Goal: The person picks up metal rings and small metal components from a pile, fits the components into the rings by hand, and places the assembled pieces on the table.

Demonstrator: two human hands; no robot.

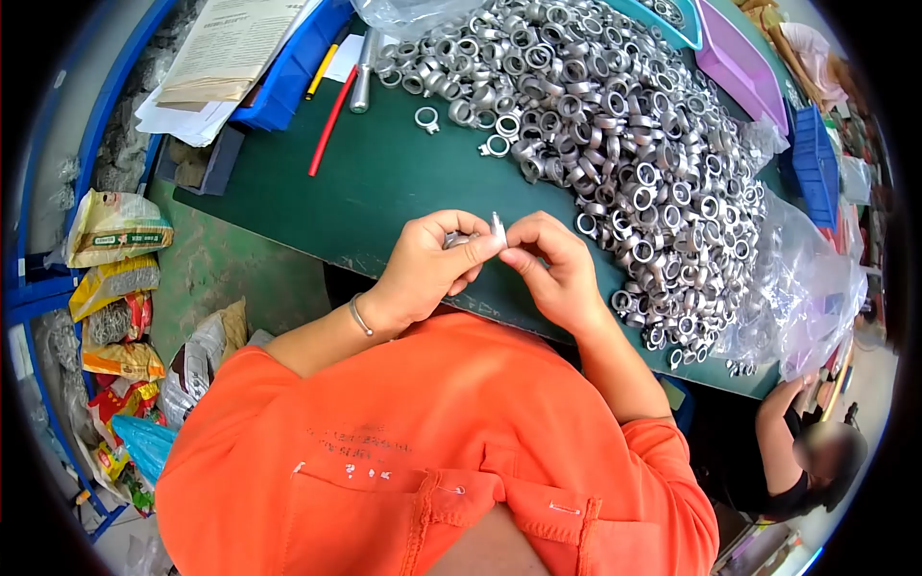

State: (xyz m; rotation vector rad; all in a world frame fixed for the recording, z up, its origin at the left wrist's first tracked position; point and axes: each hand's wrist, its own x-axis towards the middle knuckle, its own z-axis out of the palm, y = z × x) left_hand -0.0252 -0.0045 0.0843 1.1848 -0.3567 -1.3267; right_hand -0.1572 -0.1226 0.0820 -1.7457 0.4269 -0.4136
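My left hand (427, 264) is closed, its thumb and forefinger pinching near a small shiny piece (497, 228) that stands upright between my hands. A grey metal part (459, 239), perhaps a ring, shows partly inside the curled fingers of that hand. Thumb and forefinger of my right hand (555, 269) are pressed together on the same shiny piece from the other side. Fingers hide most of it, so its exact kind is unclear. Beyond my hands, a big heap of metal rings (615, 134) with small lugs covers much of the green table (355, 206).
A red stick (332, 121), a yellow pen (322, 71) and a metal rod (364, 77) lie at the back left. Nearby are a blue bin (298, 72) and papers (226, 48). Right: a purple tray (738, 60), plastic bags (792, 278) and another person (783, 451).
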